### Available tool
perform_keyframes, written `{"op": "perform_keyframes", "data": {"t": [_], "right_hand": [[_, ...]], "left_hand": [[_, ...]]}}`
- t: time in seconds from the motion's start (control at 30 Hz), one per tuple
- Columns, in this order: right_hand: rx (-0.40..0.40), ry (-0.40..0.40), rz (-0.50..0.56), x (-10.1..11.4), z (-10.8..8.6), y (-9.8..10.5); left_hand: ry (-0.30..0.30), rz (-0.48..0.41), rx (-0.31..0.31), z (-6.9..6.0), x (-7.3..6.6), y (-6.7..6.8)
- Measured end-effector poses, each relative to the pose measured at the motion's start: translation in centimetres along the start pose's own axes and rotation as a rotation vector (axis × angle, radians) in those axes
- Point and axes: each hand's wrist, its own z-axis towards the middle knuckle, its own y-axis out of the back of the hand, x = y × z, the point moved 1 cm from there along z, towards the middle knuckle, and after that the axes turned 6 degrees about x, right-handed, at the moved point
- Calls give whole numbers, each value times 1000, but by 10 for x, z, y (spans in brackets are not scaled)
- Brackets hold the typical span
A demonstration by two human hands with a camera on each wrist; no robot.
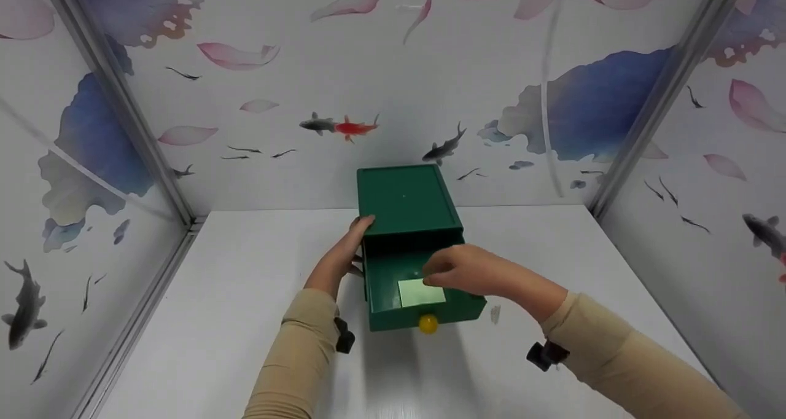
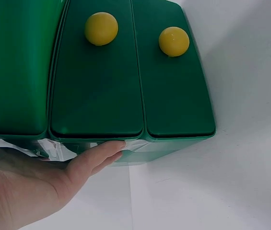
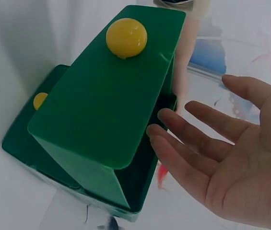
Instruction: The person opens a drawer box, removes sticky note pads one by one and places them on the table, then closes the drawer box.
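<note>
A green drawer cabinet point(image 1: 405, 198) stands on the white table, its top drawer point(image 1: 393, 317) pulled out, with a yellow round knob point(image 1: 428, 324). A pale green square note point(image 1: 420, 293) lies in that drawer. My left hand point(image 1: 344, 256) rests against the cabinet's left side, thumb at the top edge; in the left wrist view the hand point(image 2: 44, 182) lies along the side wall with straight fingers. Over the drawer's right part hovers my right hand point(image 1: 470, 271); in the right wrist view this hand point(image 3: 226, 148) has spread, slightly bent fingers and holds nothing.
Two lower drawers with yellow knobs point(image 2: 101, 28) are closed in the left wrist view. Behind the white table point(image 1: 264, 271) stands a wall point(image 1: 381, 87) painted with fish and petals, with side panels at left and right. A small greyish mark point(image 1: 495, 314) shows right of the drawer.
</note>
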Motion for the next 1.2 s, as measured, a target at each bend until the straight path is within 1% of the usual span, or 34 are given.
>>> {"op": "perform_keyframes", "data": {"t": [0.13, 0.27, 0.33, 0.5, 0.67, 0.77, 0.93, 1.2], "right_hand": [[90, -7, -20, -4, 16, 7], [158, -45, -44, -11, 27, 9], [185, -67, -47, -14, 32, 8], [240, -92, -47, -21, 42, 9], [297, -104, -92, -24, 48, 8], [306, -109, -102, -25, 50, 7], [288, -110, -93, -25, 52, 5], [216, -78, -81, -25, 54, 3]], "left_hand": [[-12, 16, -12, -1, 0, -2], [-17, 21, -4, 0, 2, -3], [-16, 22, 2, 1, 2, -3], [-13, 25, -6, 1, 2, -3], [-4, 14, -4, 1, 1, -2], [-2, 17, -8, 1, 0, 0], [-3, 20, -11, 1, 0, 0], [-13, 1, -10, 1, 2, -1]]}}
